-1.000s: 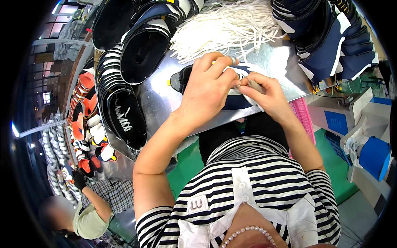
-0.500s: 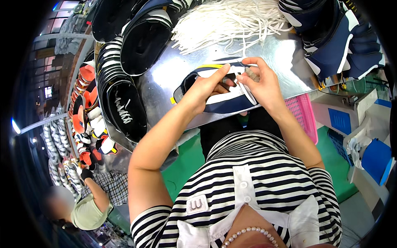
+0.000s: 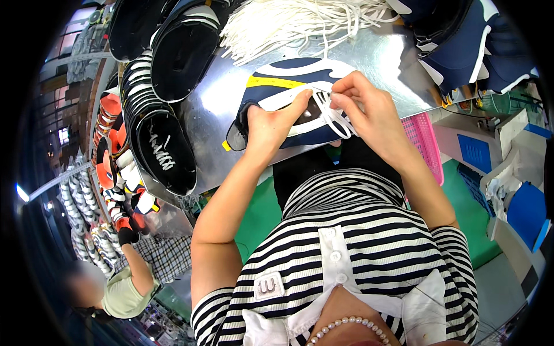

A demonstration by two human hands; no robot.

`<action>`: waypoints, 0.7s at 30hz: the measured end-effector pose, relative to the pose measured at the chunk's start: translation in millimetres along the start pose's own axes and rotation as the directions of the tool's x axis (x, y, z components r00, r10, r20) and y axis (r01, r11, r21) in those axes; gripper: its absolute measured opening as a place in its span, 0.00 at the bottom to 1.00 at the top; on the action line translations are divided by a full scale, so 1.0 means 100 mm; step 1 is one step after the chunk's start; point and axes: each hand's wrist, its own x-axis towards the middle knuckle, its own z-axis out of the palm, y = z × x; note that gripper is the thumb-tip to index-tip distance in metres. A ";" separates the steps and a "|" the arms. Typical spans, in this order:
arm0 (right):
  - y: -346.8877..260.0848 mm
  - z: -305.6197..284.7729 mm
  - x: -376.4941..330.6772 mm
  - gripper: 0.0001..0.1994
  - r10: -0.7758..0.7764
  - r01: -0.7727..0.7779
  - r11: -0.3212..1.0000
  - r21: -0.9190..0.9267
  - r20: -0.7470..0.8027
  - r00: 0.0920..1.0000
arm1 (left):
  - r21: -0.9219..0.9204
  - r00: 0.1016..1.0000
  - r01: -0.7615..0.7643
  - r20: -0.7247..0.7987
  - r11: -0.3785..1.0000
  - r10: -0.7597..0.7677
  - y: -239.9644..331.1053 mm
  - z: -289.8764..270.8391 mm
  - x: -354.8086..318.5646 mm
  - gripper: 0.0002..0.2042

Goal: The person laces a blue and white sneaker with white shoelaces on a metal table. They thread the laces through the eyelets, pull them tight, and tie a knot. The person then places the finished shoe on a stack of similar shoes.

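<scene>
A navy, white and yellow shoe upper (image 3: 277, 83) lies on its side at the front of the metal table, its heel to the left. My left hand (image 3: 271, 124) grips it, with the fingers inside the opening and the thumb pressed on the white eyelet edge. A white shoelace (image 3: 332, 118) runs through the eyelet area and hangs in a loop over the toe side. At the far end of the opening, my right hand (image 3: 360, 104) is closed in a pinch at the lace, thumb against index finger. The left fingertips are mostly hidden inside the upper.
A heap of white laces (image 3: 294, 26) lies on the metal table (image 3: 381, 75) at the back. Stacked dark uppers (image 3: 164, 153) stand left, navy uppers (image 3: 461, 52) at right. A pink basket (image 3: 424, 144) sits beyond the table edge. Another person (image 3: 127, 288) works at lower left.
The upper has turned so more of its far side shows. My left hand has shifted left with its fingers deeper inside. A flat lace loop now shows by my right fingers.
</scene>
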 end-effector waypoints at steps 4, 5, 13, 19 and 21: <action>-0.02 -0.05 0.04 0.08 -0.025 0.029 0.995 -0.100 0.043 0.999 | 0.014 0.999 -0.024 0.026 1.000 0.024 0.01 0.00 -0.02 0.08; -0.02 -0.04 0.05 0.08 -0.025 0.030 0.990 -0.137 0.038 0.999 | 0.028 0.999 -0.036 0.036 0.999 0.034 -0.01 -0.01 -0.02 0.08; -0.07 0.27 0.22 0.07 -0.134 0.160 0.804 -0.573 0.088 0.987 | -0.057 0.987 -0.062 0.147 0.996 0.069 0.03 0.02 -0.14 0.06; -0.43 -0.31 0.42 0.10 0.274 -0.173 0.921 -0.349 0.265 0.925 | -0.200 0.920 0.289 0.328 0.936 -0.215 -0.12 -0.24 0.05 0.14; -0.06 -0.10 0.38 0.10 0.016 -0.020 0.997 0.075 0.048 0.999 | -0.178 0.895 0.290 0.399 0.940 -0.200 -0.02 -0.24 0.10 0.11</action>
